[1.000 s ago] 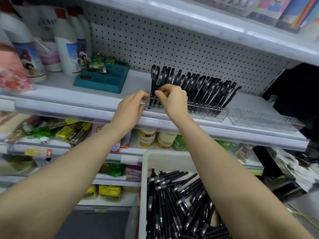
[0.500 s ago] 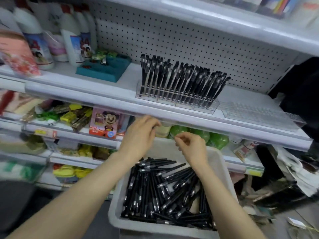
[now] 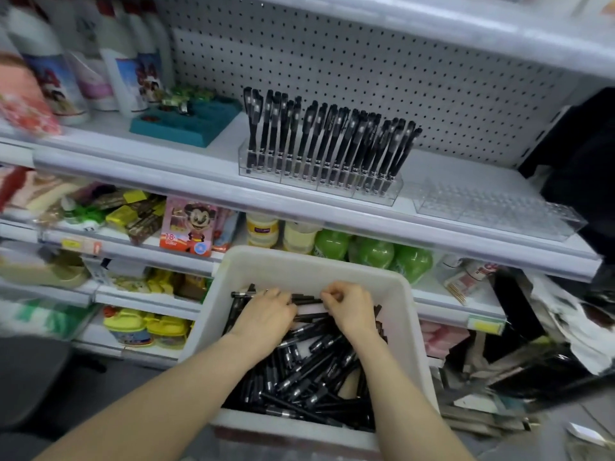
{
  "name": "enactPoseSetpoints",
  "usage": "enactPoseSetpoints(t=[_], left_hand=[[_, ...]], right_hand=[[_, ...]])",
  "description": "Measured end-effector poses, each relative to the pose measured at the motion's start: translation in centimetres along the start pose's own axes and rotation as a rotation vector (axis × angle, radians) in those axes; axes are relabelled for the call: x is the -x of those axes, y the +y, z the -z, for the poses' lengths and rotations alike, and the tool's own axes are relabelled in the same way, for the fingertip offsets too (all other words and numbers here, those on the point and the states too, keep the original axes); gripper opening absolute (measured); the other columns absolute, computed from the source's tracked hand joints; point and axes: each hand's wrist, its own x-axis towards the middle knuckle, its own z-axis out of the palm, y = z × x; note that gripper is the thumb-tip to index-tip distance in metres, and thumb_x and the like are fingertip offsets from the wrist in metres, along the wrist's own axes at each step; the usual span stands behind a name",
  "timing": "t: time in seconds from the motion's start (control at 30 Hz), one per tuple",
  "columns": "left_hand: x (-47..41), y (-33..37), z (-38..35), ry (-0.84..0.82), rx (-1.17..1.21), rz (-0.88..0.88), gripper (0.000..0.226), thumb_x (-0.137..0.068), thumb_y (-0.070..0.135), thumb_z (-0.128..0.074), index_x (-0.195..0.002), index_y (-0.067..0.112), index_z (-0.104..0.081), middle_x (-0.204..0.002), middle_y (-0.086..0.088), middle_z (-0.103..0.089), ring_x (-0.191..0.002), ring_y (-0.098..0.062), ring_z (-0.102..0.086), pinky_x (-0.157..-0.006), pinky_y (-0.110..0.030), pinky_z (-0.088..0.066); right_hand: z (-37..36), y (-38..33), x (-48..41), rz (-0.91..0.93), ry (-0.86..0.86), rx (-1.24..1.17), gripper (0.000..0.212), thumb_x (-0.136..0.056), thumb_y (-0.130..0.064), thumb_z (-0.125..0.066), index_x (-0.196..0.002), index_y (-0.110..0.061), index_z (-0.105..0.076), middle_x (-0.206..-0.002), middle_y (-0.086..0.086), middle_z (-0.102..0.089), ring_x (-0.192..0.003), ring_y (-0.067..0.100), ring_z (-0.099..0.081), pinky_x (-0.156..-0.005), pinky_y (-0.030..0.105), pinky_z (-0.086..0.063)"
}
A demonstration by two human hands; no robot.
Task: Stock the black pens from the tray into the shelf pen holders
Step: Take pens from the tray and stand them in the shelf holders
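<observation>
**A:** Where are the black pens (image 3: pixel 309 371)?

**B:** Heaped in the white tray (image 3: pixel 299 267), below the shelf (image 3: pixel 166 179). Most lie slantwise. A single crosswise pen (image 3: pixel 306 298) runs left to right along the tray's far wall.

**A:** And the hands?

**B:** Both are at that far end. The right hand (image 3: pixel 351 309) has a narrow grip that seems to pinch the crosswise pen's right end. The left hand (image 3: pixel 266 316) lies knuckles-up over its left part. Whether that grip holds anything, I cannot tell.

**A:** Which way to the holders?

**B:** Up and away. The full pen holder (image 3: pixel 319 184) stands above the tray. The empty pen holder (image 3: pixel 492 211) sits toward the shelf's right end, on the right hand's side.
</observation>
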Motion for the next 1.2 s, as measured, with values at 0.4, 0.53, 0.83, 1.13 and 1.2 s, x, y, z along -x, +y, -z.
enactPoseSetpoints(t=[0.4, 0.53, 0.83, 1.13, 1.2], left_hand=[[-0.1, -0.8, 1.3, 0.299, 0.396, 0.244, 0.017, -0.098, 0.029, -0.052, -0.090, 0.018, -0.061, -0.088, 0.000, -0.061, -0.086, -0.021, -0.057, -0.068, -0.032, -0.042], [-0.5, -0.9, 3.4, 0.333, 0.472, 0.221, 0.014, -0.096, 0.027, -0.054, -0.088, 0.018, -0.062, -0.085, 0.004, -0.057, -0.086, -0.020, -0.057, -0.067, -0.030, -0.041], [-2.7, -6.4, 11.0, 0.579, 0.381, 0.195, 0.035, -0.095, 0.025, -0.057, -0.128, 0.015, -0.057, -0.121, -0.001, -0.057, -0.113, -0.020, -0.050, -0.096, -0.035, -0.043], [-6.4, -13.9, 13.6, 0.525, 0.159, 0.227, 0.054, -0.090, 0.003, -0.057, -0.141, 0.008, -0.044, -0.143, -0.011, -0.042, -0.128, -0.028, -0.040, -0.100, -0.041, -0.043], [-7.1, -14.7, 13.3, 0.522, 0.155, 0.214, 0.054, -0.089, 0.000, -0.058, -0.140, 0.007, -0.045, -0.143, -0.012, -0.044, -0.128, -0.028, -0.042, -0.104, -0.038, -0.040]], right_hand=[[1.1, -2.0, -0.1, 0.359, 0.203, -0.121, 0.023, -0.088, -0.004, -0.060, -0.100, -0.018, -0.073, -0.100, -0.007, -0.064, -0.090, 0.008, -0.057, -0.080, 0.023, -0.048], [0.9, -2.6, -0.1, 0.510, 0.111, 0.096, 0.025, -0.087, -0.007, -0.065, -0.109, -0.018, -0.072, -0.108, -0.003, -0.063, -0.101, 0.013, -0.049, -0.084, 0.019, -0.037], [4.9, -7.5, -2.4, 0.498, 0.262, -0.028, 0.014, -0.089, -0.021, -0.068, -0.102, -0.021, -0.074, -0.087, -0.007, -0.062, -0.078, 0.009, -0.057, -0.069, 0.023, -0.042], [8.8, -17.5, -7.0, 0.445, 0.328, -0.240, 0.011, -0.095, -0.025, -0.061, -0.098, -0.017, -0.067, -0.081, -0.006, -0.069, -0.077, 0.010, -0.066, -0.075, 0.032, -0.056], [9.0, -19.2, -8.2, 0.445, 0.348, -0.275, 0.013, -0.097, -0.025, -0.058, -0.093, -0.017, -0.067, -0.076, -0.005, -0.069, -0.073, 0.011, -0.068, -0.074, 0.033, -0.057]])
